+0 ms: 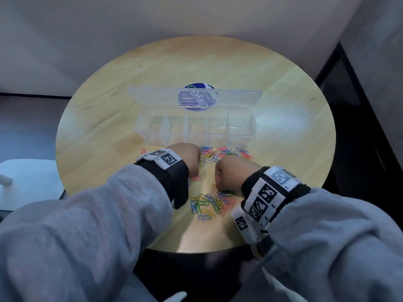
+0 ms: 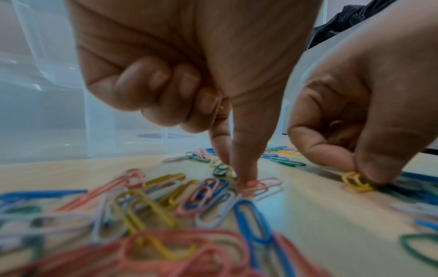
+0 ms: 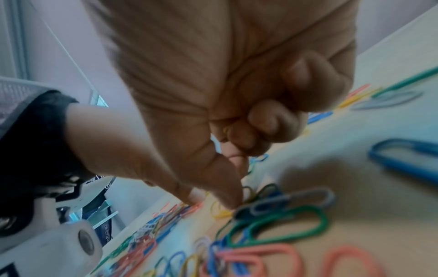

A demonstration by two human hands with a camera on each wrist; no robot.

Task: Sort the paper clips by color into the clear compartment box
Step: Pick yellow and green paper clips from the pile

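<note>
**Both hands down among the clips, box not yet filled**

Already both hands are working the scatter of small coloured wire paper clips [image 1: 209, 201] on the round pale wooden table [image 1: 283, 88]. The left hand [image 1: 187, 156] presses 2 fingertips [image 2: 245, 174] on a salmon-pink paper clip [image 2: 260, 184], its other fingers curled over what looks like a yellow clip. The right hand [image 1: 229, 175] pinches a yellow paper clip [image 2: 355, 181] between thumb and forefinger, with another yellow one tucked in its palm.

Just beyond them stands the clear plastic compartment box [image 1: 196, 129], lid tilted open; its compartments look empty.

These clips should be light, stiff and slippery, lying flat and tangling easily, so I'd take each by its rounded end or slide it free first. Room is open between pile and box; clips near the table's front edge could slip off.
</note>
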